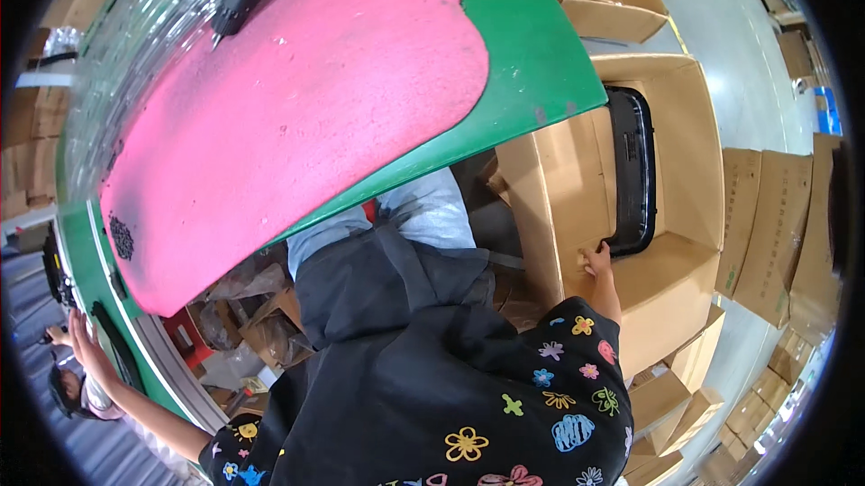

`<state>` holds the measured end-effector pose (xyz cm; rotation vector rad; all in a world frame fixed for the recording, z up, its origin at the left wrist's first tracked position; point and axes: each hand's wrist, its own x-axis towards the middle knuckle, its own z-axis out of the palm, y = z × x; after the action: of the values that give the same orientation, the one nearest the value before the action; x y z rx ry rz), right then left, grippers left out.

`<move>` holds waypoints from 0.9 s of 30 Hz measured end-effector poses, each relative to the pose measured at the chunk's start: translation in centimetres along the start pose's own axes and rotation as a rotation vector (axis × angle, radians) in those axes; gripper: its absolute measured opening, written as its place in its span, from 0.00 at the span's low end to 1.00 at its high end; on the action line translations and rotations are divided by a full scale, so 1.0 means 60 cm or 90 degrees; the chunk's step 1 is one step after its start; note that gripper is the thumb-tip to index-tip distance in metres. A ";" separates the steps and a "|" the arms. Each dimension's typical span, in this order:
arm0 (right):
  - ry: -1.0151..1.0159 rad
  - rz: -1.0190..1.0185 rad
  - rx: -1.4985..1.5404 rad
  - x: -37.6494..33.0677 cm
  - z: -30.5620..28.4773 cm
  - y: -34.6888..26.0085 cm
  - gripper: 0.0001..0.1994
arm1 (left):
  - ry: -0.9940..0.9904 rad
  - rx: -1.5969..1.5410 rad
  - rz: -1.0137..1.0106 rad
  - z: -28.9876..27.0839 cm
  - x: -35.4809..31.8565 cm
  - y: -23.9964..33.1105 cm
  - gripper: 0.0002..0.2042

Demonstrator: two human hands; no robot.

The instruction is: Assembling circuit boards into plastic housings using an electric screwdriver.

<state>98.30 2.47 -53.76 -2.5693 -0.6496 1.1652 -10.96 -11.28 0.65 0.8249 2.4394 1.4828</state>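
Note:
A black rounded plastic panel (635, 171) stands on edge inside an open cardboard box (563, 189) on my right. My right hand (596, 261) reaches down into that box, its fingers closed on the panel's near end. Out to the far left, my left hand (87, 349) is stretched flat with the fingers extended, over the edge of the green table. Beside it lies a long black curved piece (117, 346); whether the hand touches it I cannot tell.
A pink mat (306, 99) covers much of the green table (532, 45). On the mat lie a black electric screwdriver (243, 0) and a pile of small black screws (121, 238). More cardboard boxes (766, 225) stand on the right. At far left is another person (77, 387).

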 end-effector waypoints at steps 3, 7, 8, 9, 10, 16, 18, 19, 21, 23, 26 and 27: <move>-0.075 0.055 0.092 -0.065 0.035 -0.058 0.48 | -0.022 0.013 0.023 -0.014 -0.003 0.024 0.22; -0.246 0.042 -0.163 -0.113 0.012 -0.177 0.20 | -0.016 0.037 0.021 -0.010 0.003 -0.005 0.21; -0.243 0.041 -0.170 -0.118 0.010 -0.202 0.20 | -0.020 0.026 0.024 0.002 -0.002 -0.004 0.21; -0.256 0.060 -0.199 -0.118 0.014 -0.227 0.17 | -0.019 0.018 0.026 0.014 -0.015 -0.002 0.21; -0.273 0.079 -0.228 -0.119 0.026 -0.240 0.19 | -0.003 0.008 0.058 0.028 -0.023 0.008 0.22; 0.023 -0.052 -0.245 -0.011 0.129 -0.148 0.39 | -0.042 -0.020 0.082 0.075 -0.023 0.008 0.21; 0.024 -0.089 -0.343 -0.121 0.167 -0.237 0.34 | -0.021 0.040 0.090 0.049 -0.055 0.052 0.20; -0.005 -0.082 -0.346 -0.117 0.140 -0.230 0.33 | -0.032 0.059 0.095 0.072 -0.059 0.061 0.20; 0.038 -0.062 -0.426 -0.112 0.094 -0.234 0.29 | -0.063 0.043 0.106 0.126 -0.054 0.058 0.18; 0.014 -0.102 -0.432 -0.175 0.089 -0.319 0.29 | -0.062 0.050 0.069 0.113 -0.073 0.080 0.16; -0.007 -0.237 -0.112 -0.099 -0.041 -0.320 0.21 | -0.114 -0.020 0.109 0.174 -0.064 0.109 0.14; -0.055 -0.262 0.074 -0.061 -0.081 -0.315 0.18 | -0.117 -0.039 0.113 0.205 -0.065 0.123 0.14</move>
<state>94.31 16.92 -40.74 -2.1591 -1.0377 1.1351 0.10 -1.33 0.41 1.1365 2.2265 1.4571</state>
